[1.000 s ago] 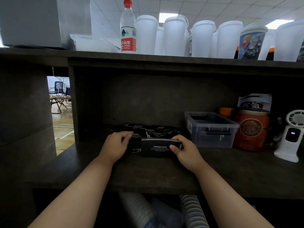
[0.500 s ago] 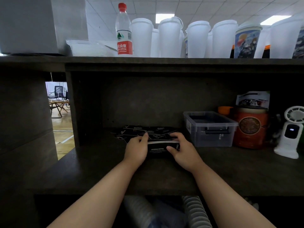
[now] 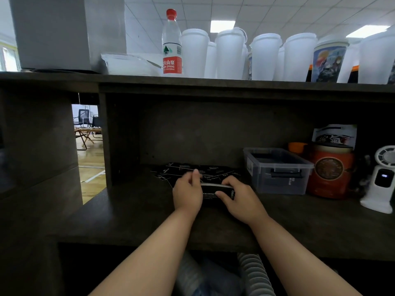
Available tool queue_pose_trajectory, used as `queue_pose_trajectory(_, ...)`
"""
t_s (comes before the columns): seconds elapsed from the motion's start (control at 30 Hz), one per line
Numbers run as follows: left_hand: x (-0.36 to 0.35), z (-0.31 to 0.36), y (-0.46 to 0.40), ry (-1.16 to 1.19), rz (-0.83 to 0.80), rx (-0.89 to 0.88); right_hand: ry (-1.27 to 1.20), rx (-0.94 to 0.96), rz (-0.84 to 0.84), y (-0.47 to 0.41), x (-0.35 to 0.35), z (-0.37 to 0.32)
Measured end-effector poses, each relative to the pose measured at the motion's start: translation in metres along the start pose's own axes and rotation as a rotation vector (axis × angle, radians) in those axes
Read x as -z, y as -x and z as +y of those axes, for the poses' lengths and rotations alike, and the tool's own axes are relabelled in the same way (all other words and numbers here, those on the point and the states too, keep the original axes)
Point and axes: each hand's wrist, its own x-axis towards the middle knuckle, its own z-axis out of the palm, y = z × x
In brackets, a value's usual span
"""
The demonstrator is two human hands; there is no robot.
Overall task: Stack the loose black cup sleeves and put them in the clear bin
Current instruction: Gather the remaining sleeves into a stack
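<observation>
1. Your left hand [image 3: 188, 194] is curled round the left end of the small stack of black cup sleeves [image 3: 215, 194], its fingers reaching over the top edge; your grip there is closed on the stack.
2. Your right hand [image 3: 240, 198] holds the stack's right end, thumb across the printed front face and fingers over the top; that grip too is closed on the stack.
3. The stack stands on its edge on the dark tabletop [image 3: 132, 212], between your two hands, printed face toward you.
4. The loose sleeves [image 3: 181, 170] lie flat and overlapping on the tabletop at 12 o'clock from the stack, just behind your fingers, spread toward 11 o'clock.
5. The clear bin [image 3: 277, 171] sits at 2 o'clock from the stack, near your right hand but not touching it; its latch faces you; what it holds I cannot tell.
6. An orange canister [image 3: 330, 169] stands just beside the bin at its 3 o'clock; a white fan [image 3: 382, 180] stands further along at 3 o'clock.
7. On the upper shelf [image 3: 213, 81] at 12 o'clock stand a water bottle [image 3: 172, 42] and a row of white cups [image 3: 229, 54].
</observation>
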Motion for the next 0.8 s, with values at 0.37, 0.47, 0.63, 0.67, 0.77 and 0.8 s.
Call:
queue_pose_trajectory(0.37,0.084,-0.031,-0.041,-0.233,0.2,0.044,-0.012,-0.264,0.09,-0.007,0.001,0.014)
queue_pose_trajectory(0.47,0.11,-0.048,-0.044,-0.254,0.304,0.009,0.141,-0.317,-0.103,-0.01,-0.008,0.017)
queue_pose_trajectory(0.63,0.109,-0.052,-0.048,-0.263,0.285,0.004,0.148,-0.459,-0.046,-0.01,-0.007,0.019)
queue_pose_trajectory(0.67,0.108,-0.053,-0.049,-0.253,0.291,0.003,0.14,-0.469,-0.024,-0.01,-0.007,0.019)
queue_pose_trajectory(0.77,0.108,-0.057,-0.049,-0.23,0.292,-0.002,0.126,-0.488,0.058,-0.005,-0.003,0.012)
queue_pose_trajectory(0.8,0.108,-0.057,-0.05,-0.22,0.29,-0.007,0.103,-0.495,0.125,-0.003,-0.001,0.009)
